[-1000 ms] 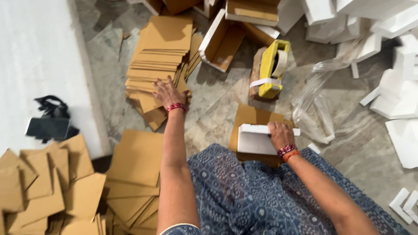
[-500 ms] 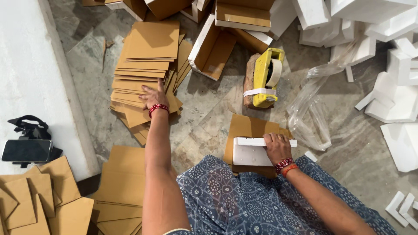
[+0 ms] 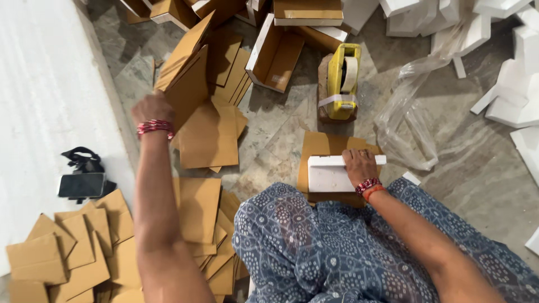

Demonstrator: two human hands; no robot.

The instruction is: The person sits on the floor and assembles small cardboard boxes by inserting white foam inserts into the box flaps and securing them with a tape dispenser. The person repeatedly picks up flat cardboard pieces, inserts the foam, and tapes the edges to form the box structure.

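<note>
My left hand point(image 3: 150, 109) grips a thick stack of brown cardboard sheets point(image 3: 188, 78) and holds it tilted up off the pile of flat sheets point(image 3: 210, 134) on the floor. My right hand point(image 3: 359, 165) rests flat on a white foam block point(image 3: 328, 174), which lies on a brown cardboard sheet point(image 3: 325, 145) in front of my knees. Both wrists wear red bangles.
A yellow tape dispenser point(image 3: 341, 81) stands just beyond the foam block. Open cardboard boxes point(image 3: 275, 53) lie at the top, white foam pieces point(image 3: 505, 84) and clear plastic film point(image 3: 407, 120) on the right. A phone point(image 3: 81, 184) and more cardboard sheets point(image 3: 62, 252) lie at the left.
My left hand has closed on a stack of cardboard sheets and lifted it up off the pile. My right hand stays on the foam block.
</note>
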